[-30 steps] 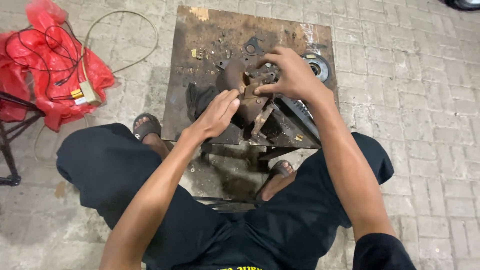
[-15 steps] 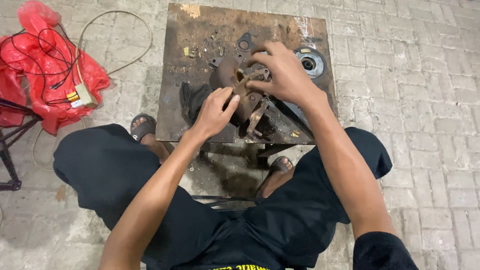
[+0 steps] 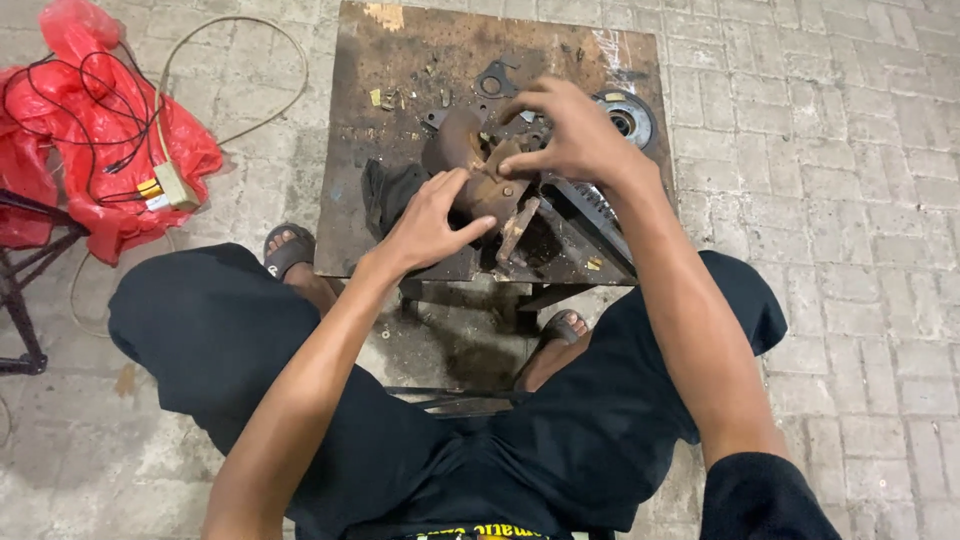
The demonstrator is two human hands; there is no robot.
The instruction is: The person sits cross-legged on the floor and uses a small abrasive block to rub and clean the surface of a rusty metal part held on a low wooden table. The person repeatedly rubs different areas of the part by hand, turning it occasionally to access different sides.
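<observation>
A rusty brown metal part (image 3: 470, 160) with a curved pipe-like body sits on a small, stained metal table (image 3: 400, 60). My left hand (image 3: 428, 222) rests flat against the part's near side, fingers spread. My right hand (image 3: 565, 135) is bent over the part's top, fingertips pinched on a small piece there; what they pinch is too small to tell. A flat rusty bracket (image 3: 517, 230) hangs from the part toward me.
A round silver bearing-like disc (image 3: 625, 115) and a dark gasket (image 3: 497, 78) lie on the table's far side. A red plastic bag (image 3: 100, 150) with black wires and a yellow plug (image 3: 170, 185) lies on the paving at left. A dark metal stand (image 3: 20, 290) is at far left.
My left hand has slid slightly along the part's side. My right hand has stayed on top of the part, its fingers shifting. The view has moved a little.
</observation>
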